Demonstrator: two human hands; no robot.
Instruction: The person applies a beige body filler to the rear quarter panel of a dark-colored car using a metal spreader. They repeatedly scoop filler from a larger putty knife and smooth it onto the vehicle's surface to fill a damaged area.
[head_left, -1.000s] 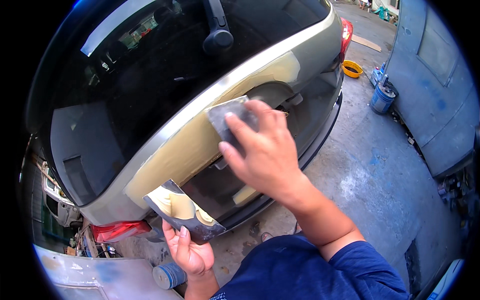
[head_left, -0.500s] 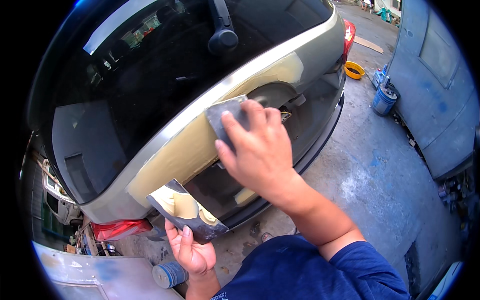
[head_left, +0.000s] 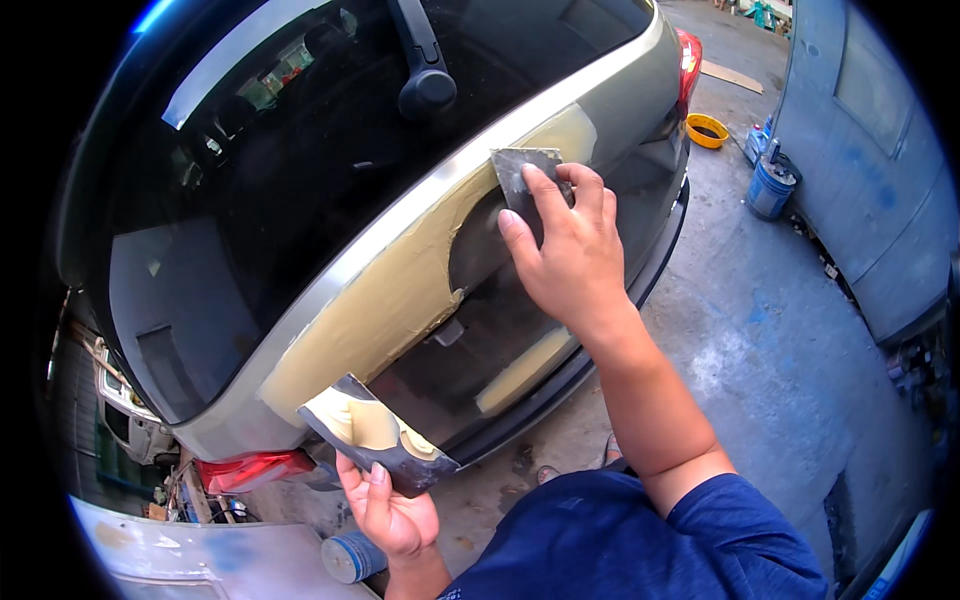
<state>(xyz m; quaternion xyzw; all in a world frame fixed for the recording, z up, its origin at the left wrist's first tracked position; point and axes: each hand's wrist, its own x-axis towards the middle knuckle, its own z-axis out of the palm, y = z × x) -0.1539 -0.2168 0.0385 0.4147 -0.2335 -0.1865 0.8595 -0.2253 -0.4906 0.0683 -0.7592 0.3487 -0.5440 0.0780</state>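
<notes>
My right hand grips a flat grey putty spreader, fingers on its face and thumb toward its lower side. The spreader is at the right part of the pale yellow body filler that covers a long band of the car's silver tailgate. Lower left, my left hand pinches a dark flat plate from beneath. Thick yellow filler lies on its upper face. Another yellow patch sits on the lower tailgate, beside the dark recess.
Above the filler are the dark rear window and wiper. Red tail lights sit at the car's corners. A yellow basin, blue buckets and a bluish panel stand at the right. Another bucket is lower left.
My right hand and its spreader have moved up and right along the filler band, uncovering its middle and the dark recess's left edge. My left hand still holds the loaded plate, nearly in place.
</notes>
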